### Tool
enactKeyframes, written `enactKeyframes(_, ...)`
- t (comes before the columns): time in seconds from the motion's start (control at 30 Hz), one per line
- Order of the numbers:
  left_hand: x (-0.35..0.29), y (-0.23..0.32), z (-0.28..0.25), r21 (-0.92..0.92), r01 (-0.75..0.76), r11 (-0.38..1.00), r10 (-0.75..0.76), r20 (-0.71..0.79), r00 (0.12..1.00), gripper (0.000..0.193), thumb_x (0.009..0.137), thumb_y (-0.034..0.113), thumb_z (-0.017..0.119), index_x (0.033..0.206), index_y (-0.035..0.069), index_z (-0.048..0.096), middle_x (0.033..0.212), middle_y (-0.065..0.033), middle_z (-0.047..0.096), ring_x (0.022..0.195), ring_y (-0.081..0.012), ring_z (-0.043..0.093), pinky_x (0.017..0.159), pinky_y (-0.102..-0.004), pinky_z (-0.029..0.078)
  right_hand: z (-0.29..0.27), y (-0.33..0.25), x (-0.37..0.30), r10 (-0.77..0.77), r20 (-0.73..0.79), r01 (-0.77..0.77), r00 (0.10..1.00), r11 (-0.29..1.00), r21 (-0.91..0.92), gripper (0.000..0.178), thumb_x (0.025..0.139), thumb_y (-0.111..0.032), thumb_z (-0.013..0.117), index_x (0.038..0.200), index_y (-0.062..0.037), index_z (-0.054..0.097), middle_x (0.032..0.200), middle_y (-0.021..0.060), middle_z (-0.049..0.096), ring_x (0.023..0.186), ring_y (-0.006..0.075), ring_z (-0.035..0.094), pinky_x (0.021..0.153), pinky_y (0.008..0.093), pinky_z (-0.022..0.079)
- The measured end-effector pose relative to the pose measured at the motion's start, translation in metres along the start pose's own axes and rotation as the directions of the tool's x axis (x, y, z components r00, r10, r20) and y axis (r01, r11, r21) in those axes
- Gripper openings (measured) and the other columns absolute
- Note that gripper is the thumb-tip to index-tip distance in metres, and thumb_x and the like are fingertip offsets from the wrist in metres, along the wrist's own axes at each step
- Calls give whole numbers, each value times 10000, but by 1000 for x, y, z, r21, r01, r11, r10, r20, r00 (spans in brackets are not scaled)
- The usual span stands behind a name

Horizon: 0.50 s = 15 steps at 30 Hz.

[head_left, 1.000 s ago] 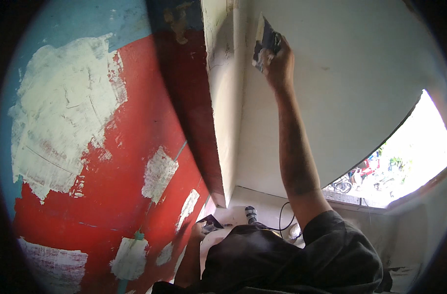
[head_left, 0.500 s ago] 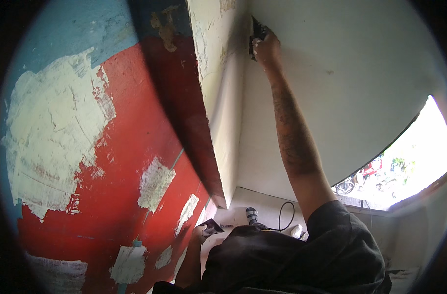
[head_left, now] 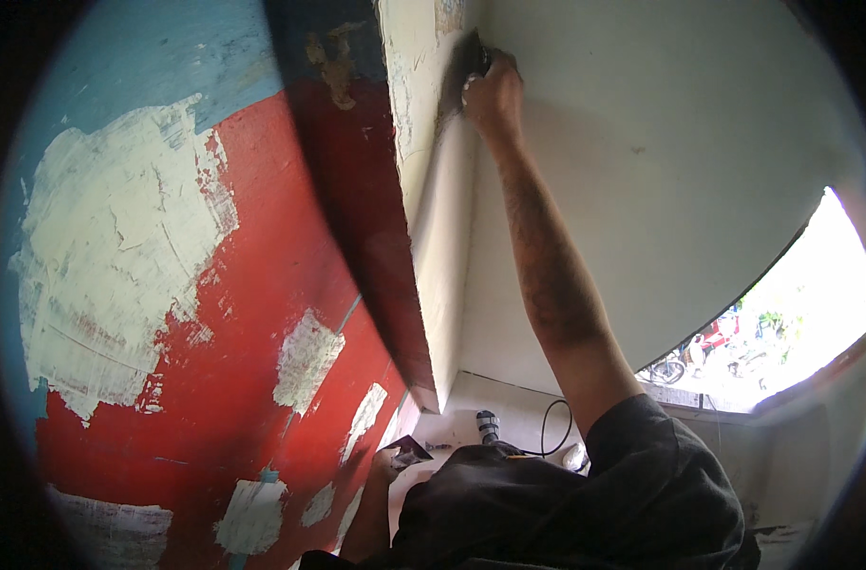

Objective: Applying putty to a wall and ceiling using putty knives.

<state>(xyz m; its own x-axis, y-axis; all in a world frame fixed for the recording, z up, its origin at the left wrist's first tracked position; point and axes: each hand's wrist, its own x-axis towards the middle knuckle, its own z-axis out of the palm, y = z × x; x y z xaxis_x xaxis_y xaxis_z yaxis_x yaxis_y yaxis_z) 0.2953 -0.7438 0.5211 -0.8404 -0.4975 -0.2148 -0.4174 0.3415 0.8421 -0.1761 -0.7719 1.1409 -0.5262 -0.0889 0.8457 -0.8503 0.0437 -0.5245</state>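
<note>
High up at the inner corner, my right hand [head_left: 495, 95] is closed on a dark putty knife [head_left: 477, 63]. The tool lies close against the narrow off-white wall face [head_left: 442, 180]; its blade is mostly in shadow, so I cannot tell exactly how it touches. Low on the left, my left hand [head_left: 385, 463] grips a dark, flat, blade-like plate [head_left: 413, 451] and holds it out beside my body. Left of the corner, the red and blue wall [head_left: 290, 218] carries a large pale filler patch [head_left: 119, 247] and several smaller ones.
A broad white wall [head_left: 632, 152] fills the right side, down to a bright opening [head_left: 813, 304] with bicycles outside. On the floor below, a black cable loop [head_left: 547, 427] lies near my foot [head_left: 488, 426] and a white bundle [head_left: 575, 457].
My right hand has shifted left with the putty knife, from the white wall's edge onto the narrow off-white face. The left hand has barely moved.
</note>
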Motion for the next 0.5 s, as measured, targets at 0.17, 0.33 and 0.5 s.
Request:
enactKeyframes(0.17, 3, 45, -3, 55, -9, 998, 8, 14, 1000, 305, 629, 269, 758, 802, 47, 641, 755, -82, 650, 691, -206, 615, 649, -313, 497, -15, -8, -13, -60, -8, 59, 998, 993, -104, 350, 681, -14, 504, 1021, 68, 530, 1021, 266, 540, 1004, 419, 496, 880, 446, 409)
enactKeyframes(0.33, -28, -31, -6, -212, 73, 975, -82, -34, 996, 369, 568, 282, 791, 820, 50, 653, 755, -81, 657, 686, -195, 622, 644, -307, 494, -17, -74, -33, -80, 4, 80, 997, 996, 42, 363, 693, 22, 554, 1056, 36, 557, 1018, 200, 548, 971, 378, 530, 863, 418, 425)
enactKeyframes(0.5, 13, -8, 20, 82, -42, 996, 35, 85, 996, 389, 557, 291, 800, 830, 54, 656, 778, -99, 663, 699, -220, 634, 658, -312, 496, -49, -65, -55, -168, -29, 167, 985, 986, -9, 378, 700, 41, 527, 1078, 42, 542, 1016, 204, 545, 975, 370, 527, 866, 411, 424)
